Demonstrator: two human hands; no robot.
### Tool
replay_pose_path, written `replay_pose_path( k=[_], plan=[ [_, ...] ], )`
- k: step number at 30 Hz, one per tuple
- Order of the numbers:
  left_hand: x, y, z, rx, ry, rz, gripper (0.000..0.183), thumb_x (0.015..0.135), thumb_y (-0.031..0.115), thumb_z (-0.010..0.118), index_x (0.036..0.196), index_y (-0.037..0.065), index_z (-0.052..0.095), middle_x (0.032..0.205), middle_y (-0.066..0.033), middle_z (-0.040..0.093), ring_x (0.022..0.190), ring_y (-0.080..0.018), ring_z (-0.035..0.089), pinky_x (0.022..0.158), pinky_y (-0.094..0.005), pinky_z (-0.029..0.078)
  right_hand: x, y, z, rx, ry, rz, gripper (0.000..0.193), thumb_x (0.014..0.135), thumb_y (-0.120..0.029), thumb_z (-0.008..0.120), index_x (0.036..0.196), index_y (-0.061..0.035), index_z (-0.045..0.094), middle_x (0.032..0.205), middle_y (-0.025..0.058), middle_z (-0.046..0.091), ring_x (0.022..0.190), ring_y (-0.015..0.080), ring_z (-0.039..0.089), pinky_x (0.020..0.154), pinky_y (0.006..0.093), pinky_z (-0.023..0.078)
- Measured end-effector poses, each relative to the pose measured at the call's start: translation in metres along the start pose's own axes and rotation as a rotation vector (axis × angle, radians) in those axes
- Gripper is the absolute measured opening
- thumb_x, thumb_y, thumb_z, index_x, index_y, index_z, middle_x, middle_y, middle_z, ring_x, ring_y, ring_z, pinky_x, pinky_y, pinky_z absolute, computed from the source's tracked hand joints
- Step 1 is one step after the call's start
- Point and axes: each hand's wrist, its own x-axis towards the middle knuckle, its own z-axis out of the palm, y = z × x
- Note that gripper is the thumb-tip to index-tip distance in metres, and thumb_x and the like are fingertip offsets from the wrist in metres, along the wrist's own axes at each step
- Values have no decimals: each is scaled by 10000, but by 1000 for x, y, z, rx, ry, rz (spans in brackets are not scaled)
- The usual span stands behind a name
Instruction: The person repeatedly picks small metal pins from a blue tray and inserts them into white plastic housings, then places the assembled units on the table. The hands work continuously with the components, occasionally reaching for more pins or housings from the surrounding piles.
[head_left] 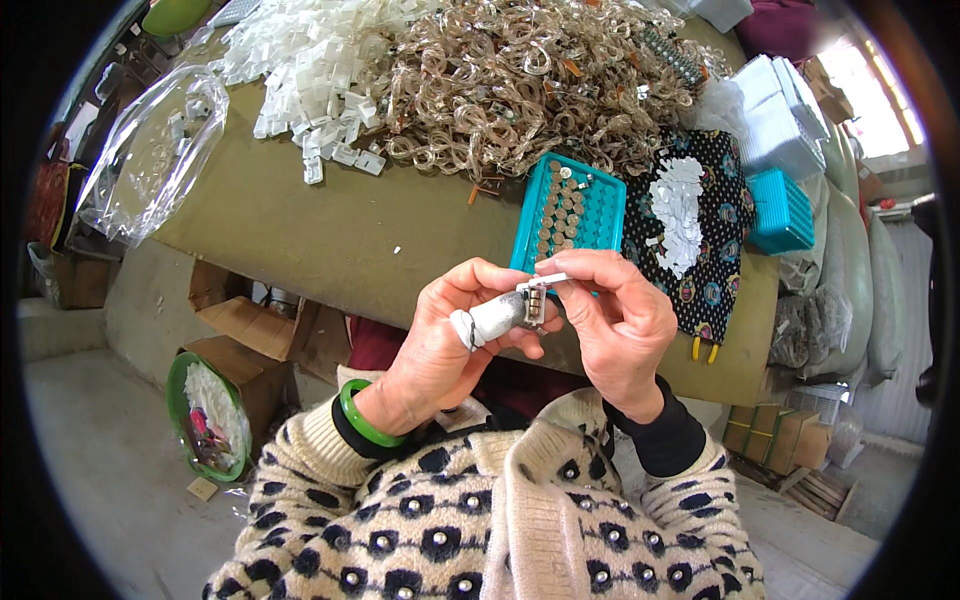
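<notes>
Both my hands meet over the table's near edge, in front of a teal tray. My left hand pinches a small open case with shiny round metal cells inside. One of its fingers is wrapped in white tape with a dark, soiled tip, and a green bangle circles the wrist. Between thumb and fingers, my right hand grips a small flat white plastic piece, held at the top of the case. Round coin-like cells stand in several of the tray's pockets.
Behind the tray lie heaps of white plastic cases and coiled clear wires. Small white pieces cover part of a dark patterned cloth on the right, beside stacked teal trays. A clear plastic bag hangs over the left edge.
</notes>
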Motion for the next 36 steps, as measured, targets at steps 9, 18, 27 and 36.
replay_pose_path(
  k=[9, 18, 27, 36],
  plan=[
    [-2, -14, -1, 156, 72, 100, 176, 940, 49, 627, 1109, 15, 594, 1007, -132, 693, 742, -206, 700, 676, -318, 599, -1, 7, 11, -339, 72, -349, 186, 826, 113, 663, 985, 17, 657, 922, 138, 699, 793, 247, 700, 718, 325, 576],
    [-6, -11, -2, -67, 56, 3, 211, 929, 133, 681, 1100, 56, 584, 1024, -91, 680, 863, -165, 680, 677, -282, 580, -8, 8, 7, -272, -134, -379, 312, 839, 0, 697, 1147, 18, 648, 1044, 149, 604, 921, 307, 582, 808, 383, 504],
    [-5, -25, -3, -201, 95, -180, 215, 899, 197, 725, 1032, 95, 591, 1012, 9, 644, 933, -98, 632, 847, -279, 544, -17, 28, 18, -398, 26, -592, 294, 900, -163, 694, 1078, 61, 626, 845, 114, 552, 726, 283, 541, 667, 403, 503],
    [-7, -28, 6, -231, 161, -190, 81, 951, 141, 652, 1005, 93, 615, 991, 19, 651, 902, -74, 630, 830, -255, 549, -18, 29, 22, -535, 95, -590, 258, 873, -142, 706, 1028, 43, 613, 816, 107, 533, 695, 270, 519, 616, 386, 449]
  ],
)
